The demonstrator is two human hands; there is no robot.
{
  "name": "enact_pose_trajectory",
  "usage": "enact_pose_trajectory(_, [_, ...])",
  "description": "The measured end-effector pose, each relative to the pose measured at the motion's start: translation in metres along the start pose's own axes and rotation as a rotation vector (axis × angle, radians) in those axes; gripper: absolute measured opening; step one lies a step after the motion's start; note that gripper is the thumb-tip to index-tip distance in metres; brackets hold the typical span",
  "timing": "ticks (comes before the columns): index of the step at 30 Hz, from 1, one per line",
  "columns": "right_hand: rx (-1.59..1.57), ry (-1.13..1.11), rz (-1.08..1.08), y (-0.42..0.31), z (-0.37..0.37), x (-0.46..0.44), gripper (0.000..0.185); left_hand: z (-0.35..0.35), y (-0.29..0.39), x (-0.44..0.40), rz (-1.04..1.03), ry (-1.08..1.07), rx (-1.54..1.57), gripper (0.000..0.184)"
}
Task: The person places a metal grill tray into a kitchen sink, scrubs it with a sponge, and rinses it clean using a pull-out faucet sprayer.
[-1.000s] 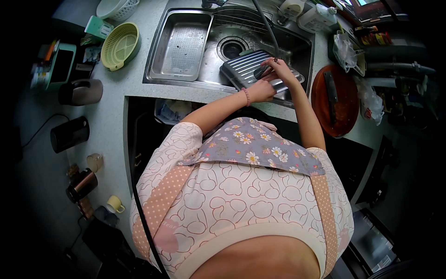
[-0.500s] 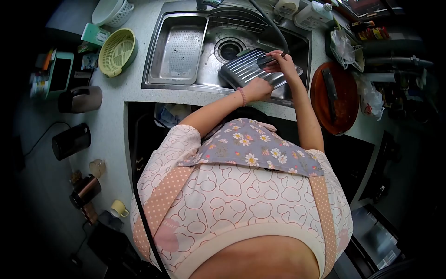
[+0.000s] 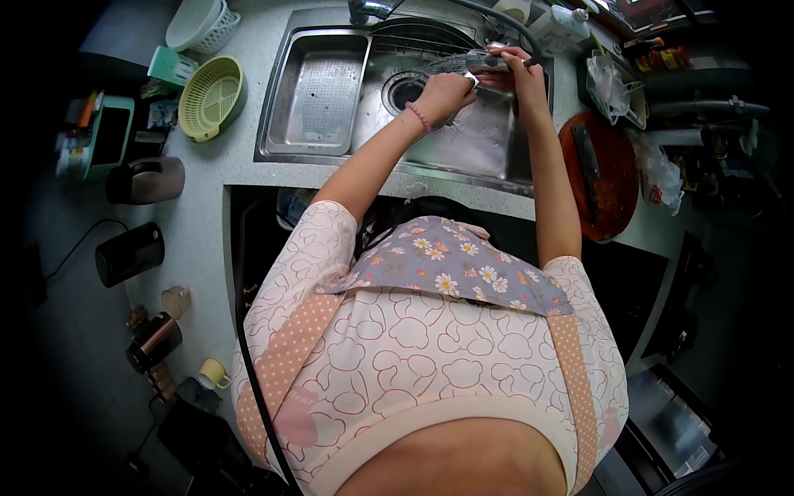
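Note:
At the sink (image 3: 488,132), my left hand (image 3: 444,97) is closed, with a bright metal edge (image 3: 472,80) at its fingertips. This looks like the ridged metal tray, tilted up and mostly hidden. My right hand (image 3: 523,73) is beside it, its fingers closed around the faucet's pull-out spray head, which the hand largely covers. From there the dark hose (image 3: 513,23) curves up and back. A fan of water (image 3: 455,64) sprays leftward over the sink, above the drain (image 3: 405,91).
A perforated steel basin (image 3: 318,103) fills the sink's left side. To the right, a knife (image 3: 586,161) lies on a round wooden cutting board (image 3: 608,198). On the left counter stand a yellow-green colander (image 3: 212,97), kettle (image 3: 147,178) and yellow cup (image 3: 213,373).
Both hands have moved farther back over the sink, the left also slightly leftward. The ridged tray was lifted and tilted from its flatter position near the front rim. Water spray now shows.

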State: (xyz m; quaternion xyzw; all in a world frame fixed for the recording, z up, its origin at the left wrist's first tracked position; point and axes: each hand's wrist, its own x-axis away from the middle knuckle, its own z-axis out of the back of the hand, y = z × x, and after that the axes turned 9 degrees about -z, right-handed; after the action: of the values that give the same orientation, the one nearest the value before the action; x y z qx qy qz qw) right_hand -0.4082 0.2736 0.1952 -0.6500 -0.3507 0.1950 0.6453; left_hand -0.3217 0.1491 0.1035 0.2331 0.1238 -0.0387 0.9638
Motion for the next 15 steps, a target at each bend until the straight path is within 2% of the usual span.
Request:
enact_pose_trajectory(7, [0.103,-0.027,0.083,-0.019,-0.018,0.011,0.026,0.019,-0.027,-0.018,0.061,0.064,0.056,0.025])
enact_pose_trajectory(15, [0.09,-0.129,0.046,-0.021,-0.036,0.016,0.027,0.016,-0.045,-0.017,0.205,-0.029,0.106,0.03])
